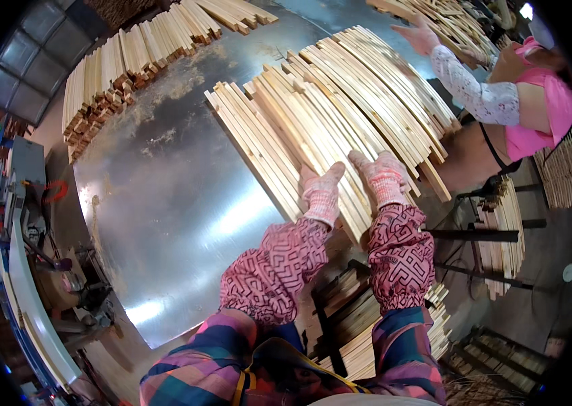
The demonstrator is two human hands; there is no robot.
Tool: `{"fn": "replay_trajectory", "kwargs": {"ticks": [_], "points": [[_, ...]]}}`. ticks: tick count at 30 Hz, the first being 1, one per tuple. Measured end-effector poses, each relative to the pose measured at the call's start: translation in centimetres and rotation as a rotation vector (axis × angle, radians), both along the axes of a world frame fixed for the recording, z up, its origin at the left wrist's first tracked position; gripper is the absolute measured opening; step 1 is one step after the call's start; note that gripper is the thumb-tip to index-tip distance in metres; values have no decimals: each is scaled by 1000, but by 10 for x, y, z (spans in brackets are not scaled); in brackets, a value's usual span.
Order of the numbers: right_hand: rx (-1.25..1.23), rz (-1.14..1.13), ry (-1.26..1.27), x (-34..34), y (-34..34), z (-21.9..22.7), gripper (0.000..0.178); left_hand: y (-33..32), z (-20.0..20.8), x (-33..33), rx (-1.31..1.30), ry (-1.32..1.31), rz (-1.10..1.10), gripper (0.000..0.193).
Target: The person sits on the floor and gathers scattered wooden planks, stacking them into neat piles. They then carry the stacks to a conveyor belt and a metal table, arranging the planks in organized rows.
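Note:
Pale wooden strips [326,88] lie side by side in a wide layer on the shiny metal table [184,223]. My left hand [321,195], in a pinkish knit glove, grips strips near their close ends, thumb on top. Just to its right, my right hand [382,177], gloved alike, is closed over neighbouring strips. Several strips between my hands [352,206] jut toward me past the rest, over the table's near edge. The fingers under and between the wood are partly hidden. Patterned red sleeve covers reach up both my forearms.
At the right stands a co-worker in pink with a white lace sleeve [479,95], one gloved hand [418,37] over the table. A stacked pile of strips [117,68] sits far left. Machinery [25,183] lines the left. Below right are more strips [499,237] on a black metal frame [482,235].

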State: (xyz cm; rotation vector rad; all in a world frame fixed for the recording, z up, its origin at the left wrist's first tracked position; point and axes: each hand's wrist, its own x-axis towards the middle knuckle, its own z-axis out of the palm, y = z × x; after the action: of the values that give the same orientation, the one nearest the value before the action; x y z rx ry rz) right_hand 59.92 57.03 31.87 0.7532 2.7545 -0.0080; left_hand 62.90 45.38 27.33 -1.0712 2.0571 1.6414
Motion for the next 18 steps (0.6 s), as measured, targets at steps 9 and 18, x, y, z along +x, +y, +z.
{"fn": "replay_trajectory", "kwargs": {"ticks": [9,18], "points": [[-974,56,690,145,-171,85,86,-219,113,138,339,976,45,82],[-1389,365,828,256,-301,76,85,-402,62,253,70,1138,-295,46]]}}
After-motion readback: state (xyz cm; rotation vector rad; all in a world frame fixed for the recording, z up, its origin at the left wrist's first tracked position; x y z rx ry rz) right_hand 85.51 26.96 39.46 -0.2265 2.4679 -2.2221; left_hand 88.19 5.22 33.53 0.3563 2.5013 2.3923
